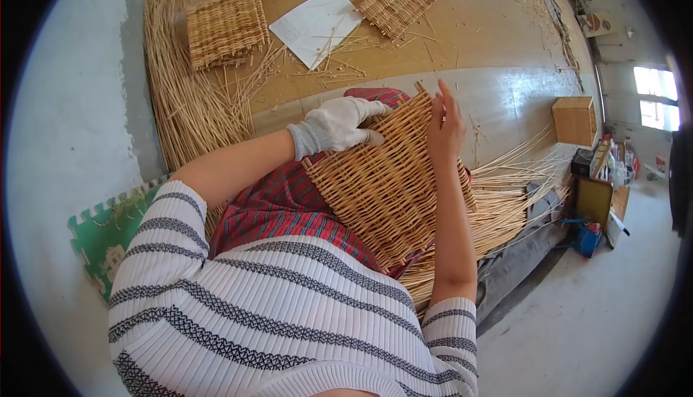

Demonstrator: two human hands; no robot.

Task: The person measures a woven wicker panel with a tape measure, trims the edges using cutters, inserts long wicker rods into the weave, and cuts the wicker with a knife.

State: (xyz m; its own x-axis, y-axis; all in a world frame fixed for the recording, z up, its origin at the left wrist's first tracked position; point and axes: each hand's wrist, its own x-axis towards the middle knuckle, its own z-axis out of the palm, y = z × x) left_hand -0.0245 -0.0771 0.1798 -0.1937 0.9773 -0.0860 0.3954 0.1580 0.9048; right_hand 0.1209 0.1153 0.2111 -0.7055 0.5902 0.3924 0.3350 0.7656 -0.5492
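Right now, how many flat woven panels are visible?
3: one panel on the person's lap, a second panel left of the white sheet and a third panel right of it. Others may be hidden.

White ribbed top (289, 307) with dark patterned stripes, white glove (339, 124) with grey cuff (302, 142) on left hand (343, 123)

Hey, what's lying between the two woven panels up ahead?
In the head view, a white sheet, with loose stalks around it, lies between the left panel and the right panel.
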